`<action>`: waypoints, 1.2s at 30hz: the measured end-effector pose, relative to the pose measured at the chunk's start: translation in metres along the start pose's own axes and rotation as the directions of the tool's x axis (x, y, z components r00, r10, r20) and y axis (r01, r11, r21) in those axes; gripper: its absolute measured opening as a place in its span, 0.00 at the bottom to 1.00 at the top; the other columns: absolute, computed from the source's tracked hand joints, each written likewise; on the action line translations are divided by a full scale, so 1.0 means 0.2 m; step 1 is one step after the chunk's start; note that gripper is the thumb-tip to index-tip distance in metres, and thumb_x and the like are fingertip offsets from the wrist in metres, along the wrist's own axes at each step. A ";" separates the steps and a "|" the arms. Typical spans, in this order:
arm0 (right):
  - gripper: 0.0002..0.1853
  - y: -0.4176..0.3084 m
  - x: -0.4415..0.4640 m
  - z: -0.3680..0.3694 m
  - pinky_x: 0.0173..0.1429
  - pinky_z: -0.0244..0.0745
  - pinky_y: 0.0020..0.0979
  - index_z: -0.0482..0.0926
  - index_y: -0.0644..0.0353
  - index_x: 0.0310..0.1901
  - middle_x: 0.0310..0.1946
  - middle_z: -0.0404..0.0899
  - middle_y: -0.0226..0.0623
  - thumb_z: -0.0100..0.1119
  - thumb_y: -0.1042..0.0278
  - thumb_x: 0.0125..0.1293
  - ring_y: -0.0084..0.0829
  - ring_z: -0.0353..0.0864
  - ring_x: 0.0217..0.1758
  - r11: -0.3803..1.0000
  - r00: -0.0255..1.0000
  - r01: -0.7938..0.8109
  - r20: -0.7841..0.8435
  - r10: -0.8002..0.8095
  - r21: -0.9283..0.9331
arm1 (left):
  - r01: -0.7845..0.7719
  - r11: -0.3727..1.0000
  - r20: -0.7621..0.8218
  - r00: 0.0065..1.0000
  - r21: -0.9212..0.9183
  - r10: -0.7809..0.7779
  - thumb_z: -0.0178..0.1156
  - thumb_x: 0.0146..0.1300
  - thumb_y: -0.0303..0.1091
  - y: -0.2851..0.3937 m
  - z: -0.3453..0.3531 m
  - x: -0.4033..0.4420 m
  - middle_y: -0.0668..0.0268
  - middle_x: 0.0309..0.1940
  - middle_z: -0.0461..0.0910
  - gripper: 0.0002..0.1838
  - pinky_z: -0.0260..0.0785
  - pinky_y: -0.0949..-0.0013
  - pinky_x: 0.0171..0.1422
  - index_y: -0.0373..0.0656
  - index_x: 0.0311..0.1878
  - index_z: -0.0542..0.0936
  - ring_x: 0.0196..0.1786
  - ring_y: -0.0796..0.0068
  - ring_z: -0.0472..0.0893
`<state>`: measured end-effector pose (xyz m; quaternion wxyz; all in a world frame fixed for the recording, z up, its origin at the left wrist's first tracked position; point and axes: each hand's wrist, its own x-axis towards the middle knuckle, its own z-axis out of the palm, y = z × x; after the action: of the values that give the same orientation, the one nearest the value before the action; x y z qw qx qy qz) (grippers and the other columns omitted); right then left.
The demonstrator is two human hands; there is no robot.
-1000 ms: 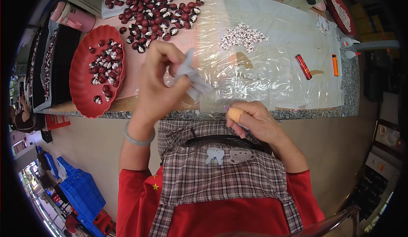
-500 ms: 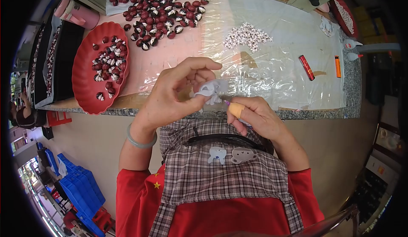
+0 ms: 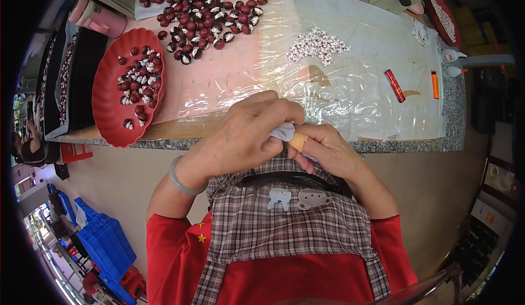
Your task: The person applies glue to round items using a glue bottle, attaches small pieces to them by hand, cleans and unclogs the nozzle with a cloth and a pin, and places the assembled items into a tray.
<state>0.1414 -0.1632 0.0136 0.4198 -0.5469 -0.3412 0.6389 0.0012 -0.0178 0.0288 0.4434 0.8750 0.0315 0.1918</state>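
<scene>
My left hand point(image 3: 246, 132) is closed on a crumpled white cloth point(image 3: 283, 132), which shows between its fingers and my right hand. The fingers of my right hand point(image 3: 333, 150) are pinched together beside the cloth; whatever they hold is hidden. A tan wrap point(image 3: 298, 142) covers one digit of that hand, at the cloth's edge. Both hands meet over the near table edge, above a plaid apron point(image 3: 295, 228). Beyond them lies a pile of small white pieces with dark marks point(image 3: 317, 47).
A red scalloped tray point(image 3: 104, 108) with red-and-white balls stands left. Many dark red balls point(image 3: 205, 23) lie at the back. To the right are a red tube point(image 3: 394, 86), an orange lighter point(image 3: 435, 85) and small white bottles point(image 3: 453, 56). A pink jug point(image 3: 112, 23) stands back left.
My left hand has turned over and moved right with the white cloth, bringing it against my right fingertips. A small purple tip seen there earlier is now covered. My right hand has barely moved.
</scene>
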 end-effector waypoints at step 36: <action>0.16 0.03 -0.01 -0.03 0.22 0.64 0.20 0.75 0.63 0.29 0.16 0.70 0.28 0.45 0.62 0.69 0.17 0.69 0.16 0.993 0.998 0.052 0.022 -0.055 0.109 | 0.245 0.681 -0.020 0.934 -0.690 -0.356 0.61 0.55 0.19 -0.05 0.02 -0.07 0.64 0.43 0.76 0.22 0.70 0.71 0.54 0.35 0.54 0.71 0.48 0.76 0.77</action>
<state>0.1454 -0.1678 0.0077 0.4618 -0.5059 -0.3256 0.6517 -0.0099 -0.0174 0.0140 0.7528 0.6181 0.1367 0.1805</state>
